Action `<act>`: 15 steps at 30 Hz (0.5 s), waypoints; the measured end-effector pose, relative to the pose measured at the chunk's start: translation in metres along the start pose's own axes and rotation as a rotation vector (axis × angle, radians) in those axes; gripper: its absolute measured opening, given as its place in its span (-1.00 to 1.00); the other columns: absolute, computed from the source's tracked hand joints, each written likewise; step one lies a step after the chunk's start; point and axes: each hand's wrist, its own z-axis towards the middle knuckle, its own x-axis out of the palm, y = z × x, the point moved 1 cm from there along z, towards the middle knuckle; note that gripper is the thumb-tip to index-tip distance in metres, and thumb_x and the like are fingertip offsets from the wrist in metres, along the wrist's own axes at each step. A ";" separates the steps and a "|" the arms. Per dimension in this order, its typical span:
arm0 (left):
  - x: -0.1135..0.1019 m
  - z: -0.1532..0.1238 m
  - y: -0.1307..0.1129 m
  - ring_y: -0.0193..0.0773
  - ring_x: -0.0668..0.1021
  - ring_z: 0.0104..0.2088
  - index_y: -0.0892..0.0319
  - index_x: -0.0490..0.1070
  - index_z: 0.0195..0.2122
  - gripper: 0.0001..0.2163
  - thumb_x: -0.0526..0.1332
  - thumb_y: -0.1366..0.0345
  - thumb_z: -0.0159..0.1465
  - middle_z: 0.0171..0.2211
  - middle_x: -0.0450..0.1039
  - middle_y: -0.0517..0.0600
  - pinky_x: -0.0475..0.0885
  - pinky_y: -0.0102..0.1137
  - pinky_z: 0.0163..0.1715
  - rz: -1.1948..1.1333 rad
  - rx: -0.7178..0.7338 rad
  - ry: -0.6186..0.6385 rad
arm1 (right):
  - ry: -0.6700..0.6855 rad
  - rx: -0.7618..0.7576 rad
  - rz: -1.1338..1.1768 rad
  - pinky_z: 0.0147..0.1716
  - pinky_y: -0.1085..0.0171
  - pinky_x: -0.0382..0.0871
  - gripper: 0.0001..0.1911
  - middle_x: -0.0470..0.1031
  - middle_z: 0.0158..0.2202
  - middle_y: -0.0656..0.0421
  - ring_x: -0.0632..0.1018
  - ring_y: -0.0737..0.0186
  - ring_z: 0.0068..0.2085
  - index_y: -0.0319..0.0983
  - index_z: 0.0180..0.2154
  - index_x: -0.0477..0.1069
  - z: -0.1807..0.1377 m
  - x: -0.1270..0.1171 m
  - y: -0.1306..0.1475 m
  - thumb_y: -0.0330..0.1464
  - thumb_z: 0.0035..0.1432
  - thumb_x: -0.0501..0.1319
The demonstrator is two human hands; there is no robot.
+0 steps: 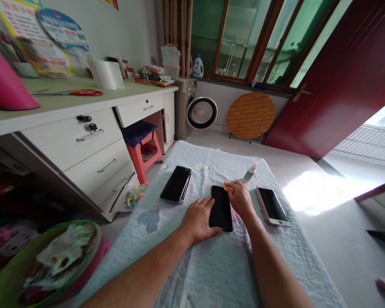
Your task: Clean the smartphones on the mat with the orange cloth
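Observation:
A black phone lies face up in the middle of a pale quilted cloth. My left hand rests flat beside the phone's left edge, fingers touching it. My right hand is closed in a pinch on a small orange cloth at the phone's top right corner. A second black phone lies to the left. A white-framed phone lies to the right. A small spray bottle lies just beyond my right hand.
A white desk with drawers stands at the left, with a red stool under it. A green basin with rubbish sits at the lower left. A washing machine, a round wooden tabletop and a red door stand beyond.

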 end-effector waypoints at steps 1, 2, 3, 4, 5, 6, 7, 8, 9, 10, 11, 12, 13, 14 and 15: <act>0.000 0.000 0.000 0.08 0.35 0.13 0.24 0.21 0.16 -0.19 0.34 -0.09 -0.06 0.18 0.25 0.19 0.22 -0.12 0.15 -0.002 0.003 -0.007 | 0.008 -0.012 0.015 -0.10 0.30 0.21 -0.70 0.49 -0.26 0.11 0.45 0.24 -0.21 -0.25 -0.22 0.53 0.000 0.002 0.002 -0.50 0.13 0.05; 0.001 0.000 0.000 0.08 0.35 0.12 0.23 0.21 0.16 -0.19 0.34 -0.08 -0.06 0.17 0.25 0.18 0.22 -0.12 0.14 -0.004 0.007 -0.012 | 0.020 -0.020 0.020 -0.10 0.30 0.21 -0.70 0.49 -0.26 0.12 0.45 0.25 -0.20 -0.24 -0.22 0.53 -0.001 0.003 0.005 -0.51 0.13 0.05; 0.001 0.000 0.000 0.08 0.36 0.12 0.23 0.21 0.16 -0.19 0.34 -0.08 -0.06 0.17 0.26 0.18 0.23 -0.13 0.14 -0.006 0.010 -0.016 | 0.034 -0.027 0.017 -0.10 0.30 0.20 -0.71 0.49 -0.28 0.12 0.45 0.25 -0.21 -0.24 -0.23 0.53 -0.001 0.004 0.007 -0.51 0.14 0.05; 0.001 0.000 0.000 0.08 0.36 0.11 0.23 0.21 0.16 -0.19 0.34 -0.08 -0.06 0.16 0.27 0.17 0.23 -0.13 0.14 -0.008 0.011 -0.018 | 0.045 -0.033 0.010 -0.10 0.30 0.20 -0.72 0.49 -0.29 0.13 0.45 0.25 -0.21 -0.24 -0.25 0.54 -0.002 0.004 0.009 -0.50 0.14 0.06; 0.000 0.000 0.000 0.08 0.36 0.11 0.22 0.21 0.15 -0.20 0.34 -0.08 -0.06 0.16 0.27 0.17 0.24 -0.12 0.13 -0.010 0.011 -0.017 | 0.053 -0.037 0.000 -0.11 0.30 0.20 -0.73 0.49 -0.31 0.14 0.45 0.25 -0.22 -0.23 -0.26 0.54 -0.002 0.004 0.011 -0.49 0.15 0.06; 0.000 0.000 -0.001 0.08 0.36 0.11 0.21 0.21 0.15 -0.20 0.35 -0.08 -0.07 0.16 0.27 0.17 0.24 -0.12 0.13 -0.012 0.009 -0.015 | 0.062 -0.044 -0.010 -0.12 0.30 0.20 -0.73 0.48 -0.32 0.14 0.45 0.26 -0.23 -0.23 -0.27 0.54 -0.002 0.004 0.012 -0.48 0.15 0.07; -0.001 0.000 -0.001 0.09 0.37 0.11 0.20 0.21 0.15 -0.21 0.35 -0.08 -0.06 0.16 0.27 0.17 0.24 -0.11 0.12 -0.015 0.006 -0.012 | 0.072 -0.054 -0.018 -0.13 0.31 0.20 -0.74 0.48 -0.33 0.15 0.45 0.27 -0.23 -0.22 -0.28 0.54 -0.002 0.003 0.013 -0.48 0.15 0.08; -0.002 0.000 -0.002 0.09 0.36 0.11 0.20 0.21 0.15 -0.21 0.35 -0.07 -0.06 0.16 0.26 0.17 0.24 -0.10 0.13 -0.018 0.002 -0.006 | 0.081 -0.063 -0.024 -0.14 0.31 0.21 -0.75 0.47 -0.34 0.15 0.45 0.27 -0.24 -0.22 -0.29 0.54 -0.002 0.002 0.014 -0.47 0.14 0.08; -0.003 0.000 -0.002 0.10 0.36 0.12 0.19 0.21 0.15 -0.22 0.34 -0.07 -0.06 0.17 0.26 0.17 0.23 -0.09 0.13 -0.023 -0.003 0.001 | 0.091 -0.073 -0.023 -0.15 0.32 0.21 -0.76 0.47 -0.34 0.16 0.45 0.27 -0.24 -0.22 -0.30 0.55 -0.002 0.001 0.015 -0.47 0.14 0.09; -0.003 0.000 -0.002 0.11 0.35 0.13 0.20 0.21 0.15 -0.21 0.34 -0.08 -0.06 0.17 0.26 0.18 0.22 -0.09 0.14 -0.027 -0.007 0.011 | 0.102 -0.080 -0.014 -0.17 0.32 0.22 -0.76 0.46 -0.36 0.16 0.45 0.28 -0.26 -0.21 -0.33 0.55 -0.002 0.000 0.016 -0.46 0.14 0.09; -0.004 0.000 -0.003 0.12 0.34 0.13 0.21 0.21 0.15 -0.21 0.34 -0.09 -0.05 0.17 0.25 0.19 0.20 -0.08 0.15 -0.033 -0.011 0.020 | 0.114 -0.087 0.002 -0.19 0.33 0.23 -0.76 0.46 -0.38 0.16 0.46 0.29 -0.28 -0.21 -0.37 0.55 -0.002 -0.001 0.018 -0.45 0.14 0.09; -0.004 0.000 -0.003 0.12 0.34 0.14 0.21 0.21 0.15 -0.20 0.34 -0.10 -0.06 0.17 0.26 0.19 0.19 -0.07 0.16 -0.041 -0.011 0.026 | 0.128 -0.093 0.023 -0.23 0.34 0.24 -0.76 0.46 -0.40 0.17 0.46 0.30 -0.31 -0.22 -0.42 0.54 -0.002 -0.002 0.019 -0.43 0.14 0.10; -0.004 0.000 -0.002 0.12 0.34 0.14 0.20 0.20 0.16 -0.19 0.33 -0.11 -0.06 0.17 0.26 0.19 0.18 -0.06 0.16 -0.051 -0.006 0.026 | 0.143 -0.098 0.046 -0.27 0.35 0.24 -0.76 0.45 -0.44 0.17 0.45 0.31 -0.35 -0.22 -0.47 0.53 -0.002 -0.004 0.021 -0.42 0.13 0.11; -0.004 0.000 -0.002 0.11 0.33 0.14 0.18 0.18 0.17 -0.19 0.33 -0.13 -0.05 0.17 0.25 0.18 0.18 -0.06 0.16 -0.060 0.002 0.023 | 0.164 -0.103 0.071 -0.31 0.36 0.24 -0.76 0.44 -0.47 0.18 0.44 0.33 -0.39 -0.23 -0.51 0.51 -0.002 -0.006 0.023 -0.42 0.11 0.12; -0.003 0.000 -0.001 0.11 0.33 0.15 0.17 0.16 0.18 -0.18 0.32 -0.14 -0.05 0.18 0.24 0.18 0.17 -0.05 0.16 -0.066 0.010 0.020 | 0.189 -0.107 0.097 -0.36 0.37 0.23 -0.77 0.44 -0.50 0.19 0.43 0.34 -0.42 -0.23 -0.55 0.49 -0.002 -0.008 0.026 -0.43 0.08 0.14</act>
